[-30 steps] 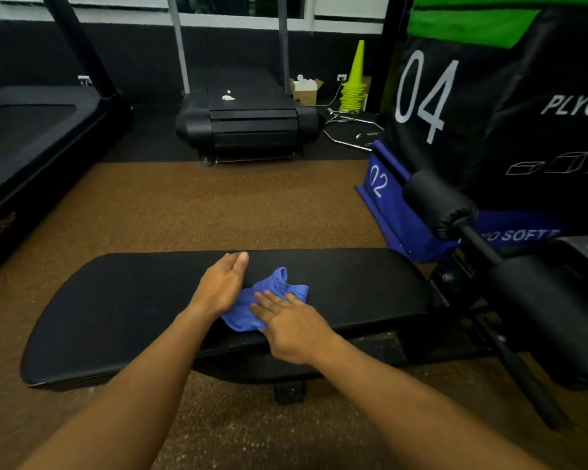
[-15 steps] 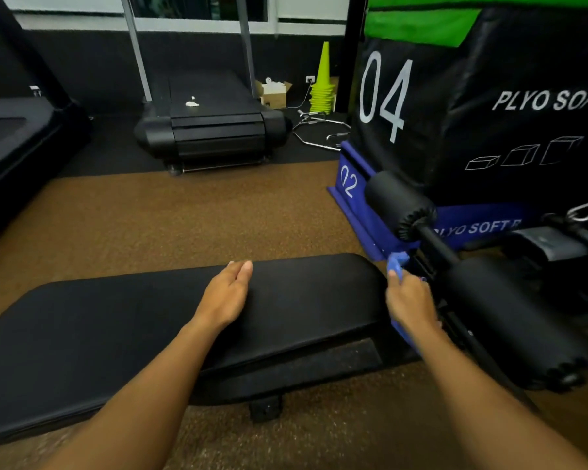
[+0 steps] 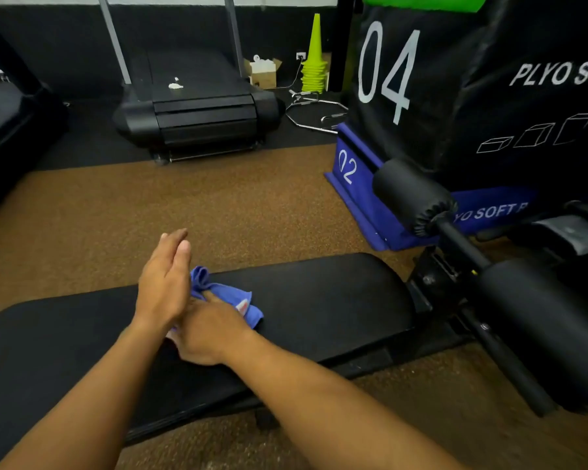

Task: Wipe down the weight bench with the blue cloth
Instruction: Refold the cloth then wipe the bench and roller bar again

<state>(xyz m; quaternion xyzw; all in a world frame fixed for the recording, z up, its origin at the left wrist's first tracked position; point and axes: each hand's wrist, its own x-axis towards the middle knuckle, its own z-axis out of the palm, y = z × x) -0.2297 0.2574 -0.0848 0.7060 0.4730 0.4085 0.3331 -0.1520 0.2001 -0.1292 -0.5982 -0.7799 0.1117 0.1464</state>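
The black padded weight bench [image 3: 323, 300] runs left to right across the lower half of the view. A crumpled blue cloth [image 3: 233, 296] lies on the middle of the pad near its far edge. My right hand [image 3: 207, 330] presses down on the cloth, with its fingers tucked into the folds. My left hand [image 3: 165, 283] rests flat on the pad just left of the cloth. Its fingers are straight, it holds nothing, and it partly overlaps my right hand.
Two black foam rollers [image 3: 411, 195] on the bench's frame stick out at the right end. Behind them stand a black plyo box marked 04 [image 3: 455, 79] and a blue one marked 02 [image 3: 353, 184]. A treadmill [image 3: 197, 110] and green cones [image 3: 314, 62] are at the back, beyond brown floor.
My right hand swept the cloth out to the bench's right end by the roller and has now brought it back to the middle beside my left hand. The left hand stayed on the pad.
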